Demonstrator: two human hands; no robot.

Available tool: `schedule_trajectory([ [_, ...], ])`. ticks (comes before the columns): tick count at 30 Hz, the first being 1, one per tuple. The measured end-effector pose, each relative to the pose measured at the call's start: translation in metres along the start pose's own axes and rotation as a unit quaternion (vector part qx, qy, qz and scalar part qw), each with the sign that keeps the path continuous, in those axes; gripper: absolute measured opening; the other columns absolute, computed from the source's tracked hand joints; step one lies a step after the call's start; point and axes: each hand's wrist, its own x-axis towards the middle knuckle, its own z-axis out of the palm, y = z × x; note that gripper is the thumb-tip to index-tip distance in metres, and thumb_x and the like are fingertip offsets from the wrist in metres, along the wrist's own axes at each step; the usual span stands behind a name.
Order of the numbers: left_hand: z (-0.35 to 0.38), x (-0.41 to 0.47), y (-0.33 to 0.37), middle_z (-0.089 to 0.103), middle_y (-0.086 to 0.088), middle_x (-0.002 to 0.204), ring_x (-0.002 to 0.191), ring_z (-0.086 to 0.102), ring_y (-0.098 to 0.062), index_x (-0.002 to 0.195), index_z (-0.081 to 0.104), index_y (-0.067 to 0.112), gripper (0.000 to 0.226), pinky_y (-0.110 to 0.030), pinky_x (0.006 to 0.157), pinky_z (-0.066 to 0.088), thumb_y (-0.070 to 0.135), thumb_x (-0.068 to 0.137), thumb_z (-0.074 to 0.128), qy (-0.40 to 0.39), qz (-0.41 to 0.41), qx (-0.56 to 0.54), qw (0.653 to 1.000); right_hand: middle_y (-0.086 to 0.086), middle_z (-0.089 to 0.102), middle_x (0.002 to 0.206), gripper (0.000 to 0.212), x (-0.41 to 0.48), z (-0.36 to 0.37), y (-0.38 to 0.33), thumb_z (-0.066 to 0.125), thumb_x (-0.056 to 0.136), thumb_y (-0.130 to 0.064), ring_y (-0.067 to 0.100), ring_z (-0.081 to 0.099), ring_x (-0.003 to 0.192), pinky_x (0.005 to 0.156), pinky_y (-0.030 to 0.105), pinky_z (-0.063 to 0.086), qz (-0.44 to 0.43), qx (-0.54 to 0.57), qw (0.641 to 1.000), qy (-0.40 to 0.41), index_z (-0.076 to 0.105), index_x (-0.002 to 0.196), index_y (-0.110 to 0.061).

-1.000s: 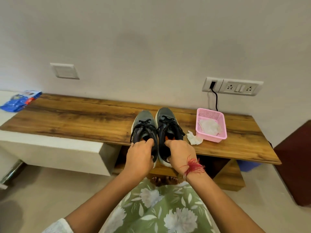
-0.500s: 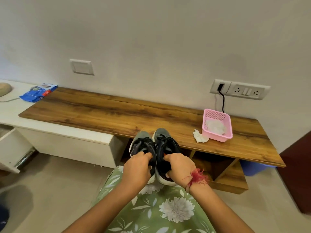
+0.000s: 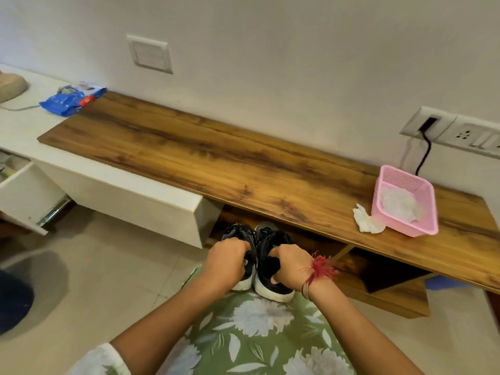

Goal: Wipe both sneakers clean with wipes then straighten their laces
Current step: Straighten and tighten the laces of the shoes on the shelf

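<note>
Both sneakers were off the bench, held side by side with their inner sides touching, toes pointing away from the person. They sat below the front edge of the bench (image 3: 243, 169), in front of its open lower shelf and above the floral garment (image 3: 254, 345). Whether the heels rested on the garment could not be determined.

The left hand (image 3: 227, 262) gripped the heel end of the left sneaker (image 3: 238, 234), fingers curled into the collar. The right hand (image 3: 290, 266) gripped the heel end of the right sneaker (image 3: 272, 238) in the same manner. A red thread (image 3: 320, 269) circled the right wrist.

On the bench, toward its right end, stood a pink basket (image 3: 405, 231) containing a crumpled wipe (image 3: 400, 205). A second crumpled wipe (image 3: 368, 221) lay on the bench, touching the left side of the basket. A black cable (image 3: 424, 155) ran down from a wall socket (image 3: 430, 123) behind the basket.

At the far left, a blue pack (image 3: 71, 100) lay on a white counter (image 3: 24, 125). A drawer (image 3: 21, 196) below the counter stood open.
</note>
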Motion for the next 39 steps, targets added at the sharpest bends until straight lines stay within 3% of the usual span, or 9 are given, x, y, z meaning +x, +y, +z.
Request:
schedule_trajectory([
  [10, 0.119, 0.107, -0.101, 0.041, -0.009, 0.148, 0.134, 0.041, -0.029, 0.136, 0.049, 0.017, 0.044, -0.038, 0.102, 0.043, 0.012, 0.092, 0.052, -0.094, 0.049, 0.086, 0.991, 0.004, 0.060, 0.121, 0.033, 0.129, 0.087, 0.022, 0.052, 0.090, -0.016, 0.023, 0.056, 0.114, 0.088, 0.031, 0.047, -0.002, -0.025, 1.000, 0.008, 0.054, 0.122, -0.020],
  [14, 0.169, 0.123, -0.118, 0.070, -0.017, 0.110, 0.096, 0.069, -0.034, 0.095, 0.075, 0.011, 0.049, -0.032, 0.065, 0.058, 0.004, 0.048, 0.086, -0.016, 0.054, 0.054, 0.997, 0.003, 0.062, 0.116, 0.034, 0.172, 0.120, 0.027, 0.043, 0.091, -0.011, 0.023, 0.059, 0.108, 0.081, 0.030, 0.047, 0.014, -0.055, 0.998, 0.020, 0.053, 0.121, -0.024],
  [17, 0.209, 0.139, -0.127, 0.073, -0.016, 0.098, 0.088, 0.071, -0.034, 0.086, 0.076, 0.010, 0.054, -0.033, 0.059, 0.058, 0.002, 0.034, 0.091, 0.005, 0.038, 0.024, 0.999, 0.005, 0.064, 0.109, 0.031, 0.199, 0.146, 0.029, 0.041, 0.092, -0.007, 0.024, 0.060, 0.103, 0.073, 0.029, 0.045, 0.034, -0.089, 0.995, 0.029, 0.053, 0.118, -0.019],
  [24, 0.246, 0.179, -0.137, 0.067, -0.016, 0.118, 0.107, 0.064, -0.038, 0.108, 0.072, 0.011, 0.040, -0.041, 0.082, 0.055, 0.001, 0.069, 0.070, 0.073, 0.058, -0.021, 0.995, 0.003, 0.062, 0.115, 0.042, 0.247, 0.190, 0.040, 0.036, 0.091, -0.001, 0.021, 0.058, 0.109, 0.079, 0.030, 0.049, 0.042, -0.138, 0.989, 0.042, 0.044, 0.129, -0.018],
  [26, 0.256, 0.189, -0.143, 0.066, -0.020, 0.117, 0.105, 0.064, -0.042, 0.102, 0.073, 0.006, 0.034, -0.047, 0.080, 0.055, 0.001, 0.072, 0.059, 0.069, 0.077, -0.023, 0.994, 0.006, 0.068, 0.104, 0.047, 0.257, 0.199, 0.044, 0.041, 0.080, 0.000, 0.022, 0.064, 0.098, 0.072, 0.031, 0.053, 0.040, -0.165, 0.983, 0.070, 0.054, 0.122, -0.015],
  [29, 0.267, 0.199, -0.151, 0.068, -0.022, 0.112, 0.102, 0.065, -0.042, 0.103, 0.073, 0.005, 0.046, -0.049, 0.079, 0.054, -0.005, 0.060, 0.079, 0.031, 0.076, -0.023, 0.996, 0.015, 0.072, 0.088, 0.042, 0.279, 0.213, 0.050, 0.054, 0.062, -0.003, 0.026, 0.070, 0.074, 0.052, 0.031, 0.054, 0.035, -0.160, 0.985, 0.058, 0.070, 0.101, -0.006],
  [32, 0.276, 0.205, -0.157, 0.067, -0.020, 0.115, 0.105, 0.065, -0.039, 0.110, 0.071, 0.007, 0.054, -0.045, 0.085, 0.053, -0.005, 0.059, 0.083, 0.027, 0.080, -0.042, 0.996, 0.021, 0.066, 0.111, 0.044, 0.294, 0.221, 0.053, 0.040, 0.079, -0.006, 0.025, 0.067, 0.096, 0.071, 0.030, 0.055, 0.034, -0.164, 0.984, 0.055, 0.062, 0.116, 0.002],
  [35, 0.280, 0.212, -0.160, 0.059, -0.024, 0.128, 0.120, 0.053, -0.045, 0.117, 0.066, 0.003, 0.041, -0.051, 0.091, 0.049, -0.001, 0.076, 0.065, 0.051, 0.075, -0.068, 0.994, 0.016, 0.062, 0.121, 0.062, 0.292, 0.226, 0.055, 0.080, 0.062, -0.018, 0.025, 0.064, 0.105, 0.071, 0.030, 0.055, 0.040, -0.108, 0.991, 0.073, 0.061, 0.120, -0.005],
  [39, 0.283, 0.208, -0.156, 0.010, -0.009, 0.161, 0.147, 0.005, -0.037, 0.153, 0.014, 0.017, 0.060, -0.046, 0.118, 0.012, 0.018, 0.099, 0.040, -0.011, -0.025, -0.054, 0.998, 0.014, 0.033, 0.149, 0.084, 0.280, 0.235, 0.059, 0.074, 0.068, -0.024, 0.031, 0.036, 0.134, 0.090, 0.052, 0.048, 0.002, -0.071, 0.993, 0.091, 0.037, 0.142, -0.011],
])
